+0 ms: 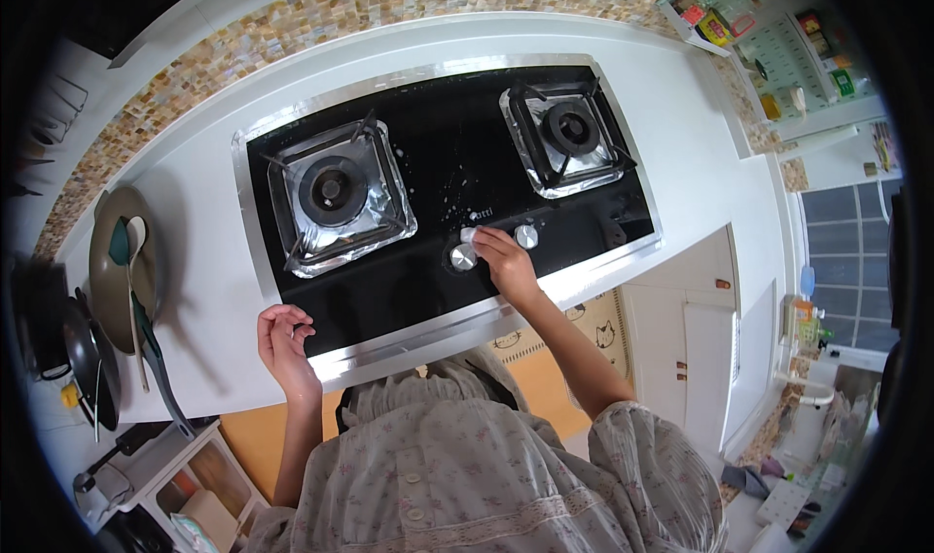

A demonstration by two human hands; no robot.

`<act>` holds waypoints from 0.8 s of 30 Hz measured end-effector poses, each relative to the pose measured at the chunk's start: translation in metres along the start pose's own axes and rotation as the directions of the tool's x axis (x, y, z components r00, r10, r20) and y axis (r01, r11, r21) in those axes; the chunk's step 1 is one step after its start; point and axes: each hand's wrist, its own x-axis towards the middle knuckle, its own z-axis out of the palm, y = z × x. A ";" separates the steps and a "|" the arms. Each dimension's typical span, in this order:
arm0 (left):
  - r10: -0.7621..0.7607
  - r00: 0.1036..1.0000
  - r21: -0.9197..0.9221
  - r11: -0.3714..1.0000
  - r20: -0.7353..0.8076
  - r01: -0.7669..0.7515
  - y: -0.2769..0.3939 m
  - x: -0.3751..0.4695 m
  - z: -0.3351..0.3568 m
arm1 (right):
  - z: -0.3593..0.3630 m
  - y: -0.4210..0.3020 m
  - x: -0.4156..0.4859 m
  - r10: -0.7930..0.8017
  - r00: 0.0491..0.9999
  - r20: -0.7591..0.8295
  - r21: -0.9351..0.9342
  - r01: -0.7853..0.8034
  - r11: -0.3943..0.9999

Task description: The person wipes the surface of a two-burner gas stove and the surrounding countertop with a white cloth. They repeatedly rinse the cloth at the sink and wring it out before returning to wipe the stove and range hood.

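A black glass gas hob (pixel 452 159) with two burners lies before me, white spots and drops on its middle. My right hand (pixel 505 261) pinches a small white wad (pixel 469 236), perhaps tissue or cloth, against the glass just above the left metal knob (pixel 463 257). The right metal knob (pixel 526 236) is beside my fingers. At the hob's front left corner, my left hand (pixel 284 341) is raised with loosely curled fingers, holding nothing. Foil lines the left burner (pixel 332 190) and the right burner (pixel 570 130), each under a black pan support.
A wok (pixel 109 276) with a white spoon and a green spatula (pixel 119 243) stands at the left, pans beyond it. A mosaic backsplash (pixel 314 20) runs behind the counter (pixel 197 261). Shelves with bottles (pixel 715 28) are at the upper right. A white cart (pixel 211 473) stands below left.
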 end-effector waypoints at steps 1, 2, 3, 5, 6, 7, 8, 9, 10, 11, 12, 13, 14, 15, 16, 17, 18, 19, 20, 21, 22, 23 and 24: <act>-0.002 1.000 0.004 1.000 -0.018 0.002 -0.001 -0.001 0.005 | -0.003 0.006 0.007 -0.026 0.997 0.071 0.058 0.022 0.998; 0.008 0.999 0.011 1.000 -0.037 -0.008 -0.003 -0.003 0.010 | -0.005 0.012 0.013 -0.098 0.989 0.112 0.100 0.087 0.991; 0.017 0.997 0.009 1.000 -0.069 -0.016 -0.005 -0.003 0.013 | -0.008 0.020 0.021 -0.178 0.971 0.163 0.138 0.156 0.978; 0.045 0.991 0.009 0.999 -0.129 -0.045 -0.010 -0.006 0.016 | -0.010 0.033 0.038 -0.352 0.909 0.224 0.104 0.336 0.936; 0.046 0.986 0.015 0.999 -0.158 -0.044 -0.014 -0.008 0.018 | -0.008 0.040 0.046 -0.421 0.862 0.282 0.109 0.408 0.907; 0.036 0.982 0.016 0.999 -0.188 -0.034 -0.017 -0.010 0.018 | -0.004 0.045 0.056 -0.492 0.810 0.320 0.120 0.480 0.869; 0.029 0.977 0.017 1.000 -0.213 -0.026 -0.020 -0.013 0.019 | 0.005 0.049 0.069 -0.542 0.782 0.309 0.167 0.516 0.840; 0.026 0.973 0.011 1.000 -0.230 -0.024 -0.024 -0.015 0.021 | 0.012 0.056 0.081 -0.571 0.762 0.307 0.218 0.528 0.821; 0.016 0.959 0.025 1.000 -0.283 -0.009 -0.028 -0.017 0.022 | 0.022 0.063 0.100 -0.595 0.754 0.276 0.203 0.560 0.803; 0.038 0.955 0.014 0.999 -0.293 -0.036 -0.030 -0.021 0.023 | 0.033 0.069 0.117 -0.623 0.741 0.249 0.192 0.593 0.782; 0.041 0.944 0.028 0.999 -0.328 -0.033 -0.031 -0.025 0.023 | 0.046 0.077 0.138 -0.593 0.766 0.247 0.177 0.566 0.805; 0.032 0.929 0.035 0.999 -0.368 -0.020 -0.033 -0.028 0.023 | 0.059 0.087 0.165 -0.576 0.781 0.240 0.155 0.555 0.817; 0.037 0.920 0.048 0.999 -0.390 -0.019 -0.033 -0.031 0.023 | 0.074 0.095 0.194 -0.508 0.846 0.162 0.206 0.475 0.856; 0.033 0.908 0.059 0.998 -0.418 -0.009 -0.032 -0.035 0.022 | 0.086 0.103 0.223 -0.388 0.908 0.157 0.251 0.344 0.905; 0.035 0.898 0.066 0.998 -0.439 -0.007 -0.032 -0.039 0.022 | 0.093 0.113 0.251 -0.372 0.925 0.072 0.210 0.351 0.913; 0.035 0.891 0.068 0.998 -0.453 -0.005 -0.030 -0.042 0.021 | 0.098 0.120 0.276 -0.259 0.959 0.114 0.147 0.242 0.959; 0.040 0.887 0.066 0.998 -0.459 -0.011 -0.029 -0.045 0.020 | 0.098 0.127 0.296 -0.248 0.964 0.101 0.090 0.239 0.967; 0.044 0.888 0.071 0.997 -0.458 -0.013 -0.027 -0.046 0.019 | 0.095 0.132 0.311 -0.181 0.974 0.138 0.018 0.180 0.983; 0.054 0.886 0.071 0.997 -0.460 -0.024 -0.026 -0.047 0.019 | 0.091 0.132 0.319 -0.210 0.975 0.073 0.035 0.208 0.978; 0.050 0.878 0.066 0.998 -0.476 -0.020 -0.025 -0.048 0.018 | 0.083 0.130 0.319 -0.178 0.982 0.061 0.027 0.176 0.984; 0.048 0.877 0.062 0.998 -0.479 -0.021 -0.025 -0.047 0.018 | 0.073 0.125 0.311 -0.195 0.980 -0.039 0.056 0.197 0.979; 0.053 0.878 0.055 0.998 -0.476 -0.031 -0.026 -0.045 0.019 | 0.059 0.122 0.298 -0.314 0.946 -0.076 0.102 0.321 0.942; 0.036 0.873 0.053 0.999 -0.487 -0.012 -0.028 -0.042 0.019 | 0.042 0.119 0.277 -0.394 0.917 -0.063 0.133 0.399 0.907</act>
